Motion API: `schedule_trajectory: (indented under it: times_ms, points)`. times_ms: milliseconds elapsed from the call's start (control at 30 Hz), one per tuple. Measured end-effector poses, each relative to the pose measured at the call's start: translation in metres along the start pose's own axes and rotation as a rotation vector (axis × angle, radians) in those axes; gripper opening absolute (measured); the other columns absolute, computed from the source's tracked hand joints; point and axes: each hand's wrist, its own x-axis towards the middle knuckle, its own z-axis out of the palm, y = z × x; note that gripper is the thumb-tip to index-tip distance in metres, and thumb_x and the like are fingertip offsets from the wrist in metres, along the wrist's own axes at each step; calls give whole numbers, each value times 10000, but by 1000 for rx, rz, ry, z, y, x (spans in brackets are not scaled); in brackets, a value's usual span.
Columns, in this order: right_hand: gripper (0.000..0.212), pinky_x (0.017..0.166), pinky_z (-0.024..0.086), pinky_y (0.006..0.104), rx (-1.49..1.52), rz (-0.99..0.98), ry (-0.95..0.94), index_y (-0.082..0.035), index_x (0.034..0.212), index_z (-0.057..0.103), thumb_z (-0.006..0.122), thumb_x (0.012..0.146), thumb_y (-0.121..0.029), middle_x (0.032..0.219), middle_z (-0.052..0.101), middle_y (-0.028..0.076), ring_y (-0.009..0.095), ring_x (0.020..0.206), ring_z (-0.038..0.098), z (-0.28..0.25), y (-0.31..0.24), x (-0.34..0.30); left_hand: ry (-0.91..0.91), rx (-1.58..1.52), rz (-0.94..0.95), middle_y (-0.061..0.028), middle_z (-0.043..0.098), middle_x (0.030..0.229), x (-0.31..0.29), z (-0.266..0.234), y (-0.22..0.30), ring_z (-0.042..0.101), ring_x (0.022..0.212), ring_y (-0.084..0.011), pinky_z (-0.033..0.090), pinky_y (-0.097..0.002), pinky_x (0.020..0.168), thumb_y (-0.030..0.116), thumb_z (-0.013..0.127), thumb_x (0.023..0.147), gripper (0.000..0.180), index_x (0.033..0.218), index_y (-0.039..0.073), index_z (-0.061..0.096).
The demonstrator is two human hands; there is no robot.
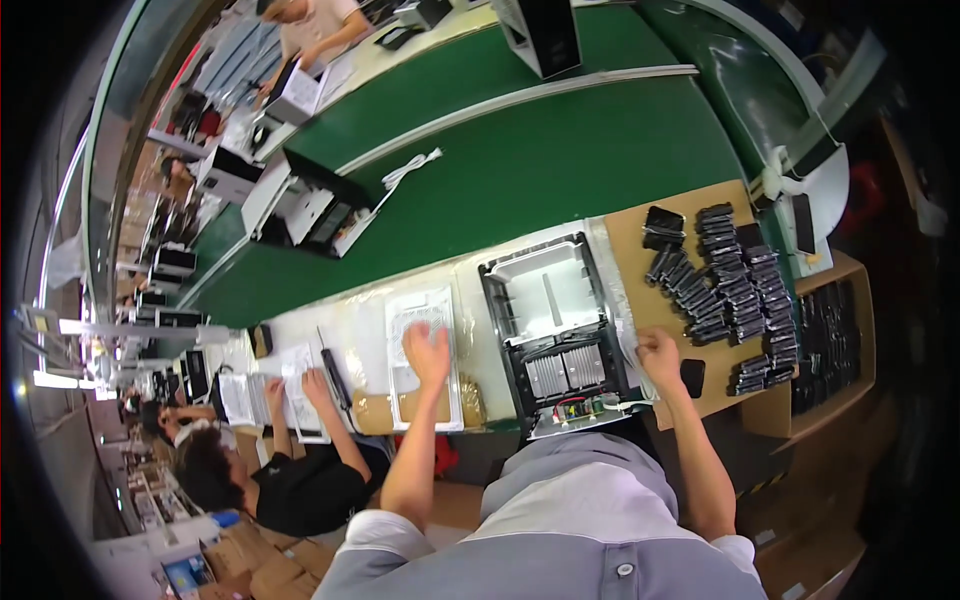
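Note:
My left hand (427, 355), open with its fingers apart, is over a white panel with slots (425, 305); it grips nothing. Toward the front edge of the bench lies a black-framed housing (494, 335) with a white inner tray, a ribbed metal block (565, 372) and a small circuit board (572, 412) at its near end. My right hand (658, 357) is at the right side of this housing, fingers curled together on a white cable (629, 348). Part of that cable is hidden by the fingers.
Right of the housing, a cardboard sheet (640, 275) carries several black wrapped packs (745, 285) and a black phone-like slab (692, 377). A cardboard box (865, 330) holds more packs. A partly assembled unit (305, 205) stands far left. At left, a co-worker (310, 490) handles white panels.

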Motion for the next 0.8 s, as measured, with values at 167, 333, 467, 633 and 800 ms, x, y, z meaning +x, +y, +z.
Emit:
schedule_trajectory:
  times_ms: [167,333,467,633,800]
  points:
    - [367,858,508,363,1,-23,-52,-25,1145,683,677,779,-39,1079,662,180,307,984,649,-19,-25,-23,-22,245,-275,-264,607,1019,-107,40,-79,546,1030,-425,430,-528,920,350,813,757,466,1003,-27,692]
    - [346,750,517,285,55,-225,-75,24,1161,646,626,816,15,962,680,72,155,845,650,-36,-36,-33,72,115,-191,-281,631,963,-97,21,-38,597,956,-447,469,-520,876,217,738,806,332,992,-55,691]
    - [379,896,519,361,-149,-339,-53,23,1165,617,667,791,-15,1147,622,151,285,1083,633,-51,-99,-46,174,81,-149,-241,720,905,-92,-80,-48,710,849,-362,534,-425,761,151,713,847,271,1023,-54,710]
    - [669,1111,366,455,-45,-645,-79,16,1413,459,738,833,-162,1394,529,224,405,1303,491,-55,-180,-63,20,-277,74,-2,656,849,-92,-235,41,571,779,-79,490,-235,695,56,764,854,192,1006,-59,737]
    - [695,1063,429,451,-51,-999,50,30,1399,464,782,836,-226,1354,559,233,347,1253,556,-72,-275,-75,-349,-141,393,-128,713,788,-52,-316,178,641,681,-168,486,-290,635,34,779,792,222,991,-57,745]
